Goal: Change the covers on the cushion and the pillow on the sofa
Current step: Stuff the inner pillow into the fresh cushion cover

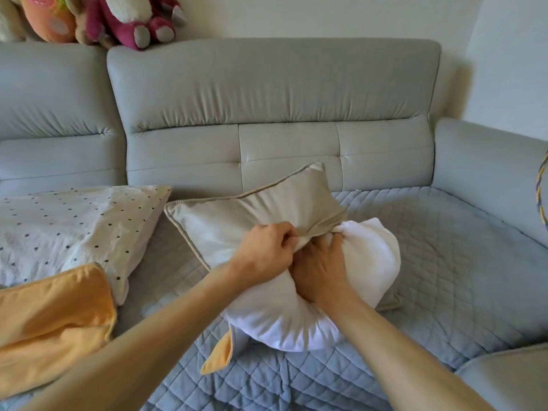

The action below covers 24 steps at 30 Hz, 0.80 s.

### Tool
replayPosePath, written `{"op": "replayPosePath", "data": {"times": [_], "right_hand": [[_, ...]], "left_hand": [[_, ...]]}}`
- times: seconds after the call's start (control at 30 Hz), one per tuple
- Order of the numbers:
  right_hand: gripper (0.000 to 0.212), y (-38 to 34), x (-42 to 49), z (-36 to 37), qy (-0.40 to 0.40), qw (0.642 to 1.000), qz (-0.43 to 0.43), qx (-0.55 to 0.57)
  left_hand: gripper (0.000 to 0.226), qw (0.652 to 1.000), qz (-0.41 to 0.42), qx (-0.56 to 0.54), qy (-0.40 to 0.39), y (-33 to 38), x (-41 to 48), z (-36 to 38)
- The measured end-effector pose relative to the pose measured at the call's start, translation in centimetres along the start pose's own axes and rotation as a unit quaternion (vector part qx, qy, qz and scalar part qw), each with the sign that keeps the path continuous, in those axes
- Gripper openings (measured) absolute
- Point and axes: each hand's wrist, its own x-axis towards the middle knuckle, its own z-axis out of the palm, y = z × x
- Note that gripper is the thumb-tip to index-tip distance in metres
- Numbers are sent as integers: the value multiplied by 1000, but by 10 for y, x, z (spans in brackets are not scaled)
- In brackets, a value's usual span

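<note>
A white cushion insert [373, 253] bulges half out of a beige piped cover [252, 215] in the middle of the sofa seat. My left hand [267, 250] pinches the cover's open edge. My right hand [320, 271] grips the white insert right beside it, fingers dug into the fabric. A white pillow with dark dots [74, 229] lies on the seat at the left. An orange cover [50, 321] lies over the pillow's near end, and a second orange piece [219, 354] pokes out from under the insert.
The grey-blue quilted seat pad [444, 277] stretches bare to the right of the cushion. The grey sofa back [272, 93] and right armrest [486, 173] enclose the seat. Plush toys [124, 22] sit on top of the backrest at the upper left.
</note>
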Motion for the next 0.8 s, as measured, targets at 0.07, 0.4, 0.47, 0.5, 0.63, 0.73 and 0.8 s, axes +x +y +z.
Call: {"op": "replayPosePath", "data": {"times": [0.07, 0.4, 0.47, 0.5, 0.63, 0.73, 0.8], "right_hand": [[41, -6, 17, -2, -7, 1000, 20, -14], [40, 66, -33, -33, 120, 956, -125, 238], [74, 85, -61, -38, 116, 968, -141, 174], [93, 89, -73, -38, 100, 975, -154, 125], [125, 91, -84, -24, 37, 989, -144, 28], [135, 101, -67, -22, 32, 993, -54, 102], [141, 104, -60, -17, 20, 983, 16, 182]], "left_hand": [[21, 996, -10, 84, 2, -11, 8, 7], [42, 979, 48, 170, 101, -57, -23, 31], [52, 989, 31, 122, 81, -63, -26, 28], [59, 993, 22, 89, 68, -64, -26, 23], [39, 989, -18, -99, 104, -66, -43, -1], [54, 947, -128, -215, 203, -67, -93, 4], [83, 908, -194, -297, 223, -60, -132, 18]]}}
